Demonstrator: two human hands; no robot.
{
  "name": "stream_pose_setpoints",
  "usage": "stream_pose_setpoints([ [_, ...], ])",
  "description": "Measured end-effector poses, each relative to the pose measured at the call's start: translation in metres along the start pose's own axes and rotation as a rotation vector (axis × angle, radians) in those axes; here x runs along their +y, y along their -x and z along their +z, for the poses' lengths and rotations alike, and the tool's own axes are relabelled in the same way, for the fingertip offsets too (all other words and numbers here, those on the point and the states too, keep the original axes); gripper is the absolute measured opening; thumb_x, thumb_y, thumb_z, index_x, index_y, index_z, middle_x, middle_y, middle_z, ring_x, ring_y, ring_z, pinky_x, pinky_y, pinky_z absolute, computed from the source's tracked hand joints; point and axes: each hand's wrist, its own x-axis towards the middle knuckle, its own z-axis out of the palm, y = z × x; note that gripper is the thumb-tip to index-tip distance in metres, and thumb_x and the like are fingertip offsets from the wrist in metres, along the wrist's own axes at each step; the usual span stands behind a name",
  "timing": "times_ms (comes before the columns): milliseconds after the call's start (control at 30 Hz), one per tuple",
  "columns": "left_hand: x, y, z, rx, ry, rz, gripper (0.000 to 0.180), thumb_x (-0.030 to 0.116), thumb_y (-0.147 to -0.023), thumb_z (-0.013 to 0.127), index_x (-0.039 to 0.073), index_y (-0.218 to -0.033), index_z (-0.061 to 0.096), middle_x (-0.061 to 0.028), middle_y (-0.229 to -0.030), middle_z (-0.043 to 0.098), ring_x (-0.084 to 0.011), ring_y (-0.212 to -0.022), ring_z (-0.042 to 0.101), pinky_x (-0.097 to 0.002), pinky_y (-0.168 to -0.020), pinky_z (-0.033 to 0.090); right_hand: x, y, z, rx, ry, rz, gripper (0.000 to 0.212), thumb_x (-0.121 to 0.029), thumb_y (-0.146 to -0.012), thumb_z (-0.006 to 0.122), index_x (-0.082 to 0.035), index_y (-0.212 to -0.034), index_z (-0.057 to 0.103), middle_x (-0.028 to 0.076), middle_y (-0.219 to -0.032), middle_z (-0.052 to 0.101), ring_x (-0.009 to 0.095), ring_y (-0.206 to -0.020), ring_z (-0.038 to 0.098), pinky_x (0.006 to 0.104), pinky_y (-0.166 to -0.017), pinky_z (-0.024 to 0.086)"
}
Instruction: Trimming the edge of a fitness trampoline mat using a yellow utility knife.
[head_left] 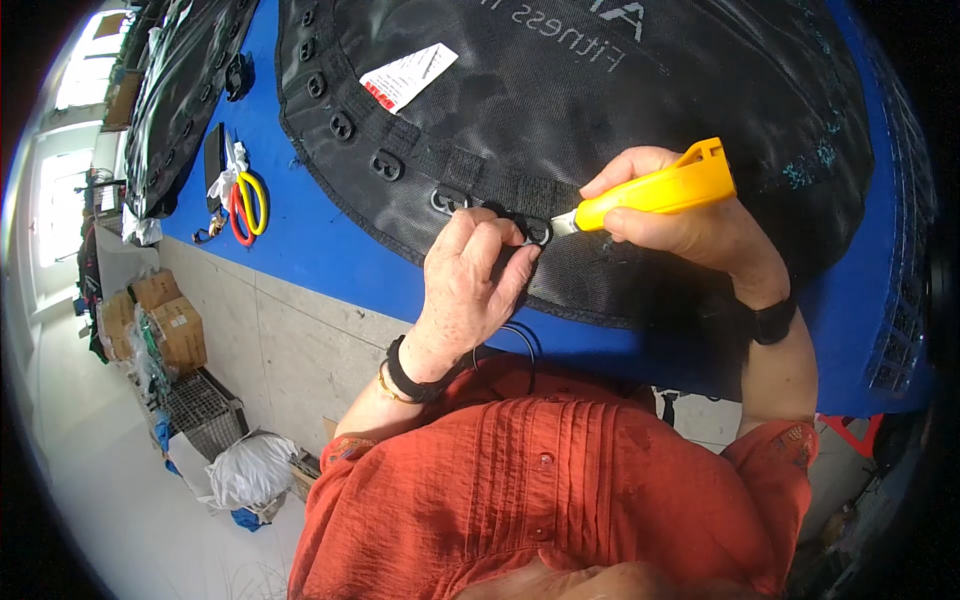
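Observation:
A large round black fabric mat [560, 110] lies on a blue table [330, 255], with black webbing loops and metal rings along its rim. My left hand [470, 285] pinches the mat's edge at one ring [538, 232]. In my right hand [690, 215] is a yellow utility knife [660, 187], and its short blade tip meets the webbing beside that ring. A neighbouring ring [447, 201] sits just left of my left hand.
Scissors with red and yellow handles [247, 207] lie on the table at the left beside a black flat tool [213, 160]. A white and red tag [408, 75] rests on the mat. Another black mat [185, 80] lies far left. Cardboard boxes [160, 320], a wire crate [205, 410] and a white bag [250, 470] stand on the floor.

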Motion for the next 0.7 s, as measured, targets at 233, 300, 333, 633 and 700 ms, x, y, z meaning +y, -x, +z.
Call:
stream_pose_setpoints([
  [233, 0.0004, -0.0005, 0.0003, 0.007, -0.001, -0.003, 0.026, 0.009, -0.089, 0.091, 0.004, -0.105, 0.071, -0.011, -0.103, 0.067, -0.0277, -0.09, 0.069, -0.0376, -0.074, 0.056, -0.0028, 0.0006, 0.0001, -0.006, -0.02, 0.018, 0.03, -0.024, -0.097, 0.083, -0.003, -0.118, 0.078, 0.004, -0.111, 0.08, 0.012, -0.106, 0.074, 0.0284, -0.095, 0.057],
  [300, 0.0009, -0.0008, 0.0002, 0.006, -0.001, -0.004, 0.026, 0.009, -0.089, 0.091, 0.004, -0.104, 0.071, -0.011, -0.103, 0.067, -0.0277, -0.09, 0.069, -0.0377, -0.074, 0.056, -0.0022, 0.001, 0.0002, -0.004, -0.014, 0.01, 0.03, -0.024, -0.098, 0.083, -0.003, -0.118, 0.078, 0.004, -0.111, 0.079, 0.012, -0.106, 0.074, 0.0285, -0.095, 0.057],
  [333, 0.0015, -0.0009, 0.0, 0.004, -0.002, -0.007, 0.026, 0.008, -0.089, 0.091, 0.004, -0.104, 0.071, -0.0111, -0.103, 0.067, -0.0278, -0.09, 0.069, -0.0378, -0.074, 0.056, -0.0013, 0.0008, 0.0003, -0.001, -0.008, 0.004, 0.03, -0.024, -0.097, 0.083, -0.003, -0.118, 0.078, 0.004, -0.111, 0.079, 0.012, -0.106, 0.074, 0.0285, -0.095, 0.057],
  [633, 0.0006, -0.0002, 0.0001, -0.002, 0.003, -0.007, 0.026, 0.007, -0.089, 0.091, 0.004, -0.103, 0.07, -0.0113, -0.103, 0.067, -0.028, -0.091, 0.069, -0.0377, -0.075, 0.057, -0.0006, -0.0001, -0.0032, -0.006, 0.019, 0.003, 0.031, -0.026, -0.098, 0.083, -0.003, -0.119, 0.077, 0.004, -0.109, 0.079, 0.012, -0.106, 0.074, 0.0289, -0.094, 0.057],
  [700, 0.0004, -0.0002, 0.0, -0.001, 0.003, -0.006, 0.026, 0.007, -0.089, 0.091, 0.004, -0.103, 0.07, -0.0113, -0.103, 0.067, -0.0279, -0.091, 0.069, -0.0375, -0.075, 0.056, -0.0015, 0.0, -0.0035, -0.016, 0.027, 0.003, 0.033, -0.025, -0.097, 0.085, -0.003, -0.121, 0.076, 0.005, -0.11, 0.079, 0.012, -0.106, 0.074, 0.0288, -0.095, 0.057],
])
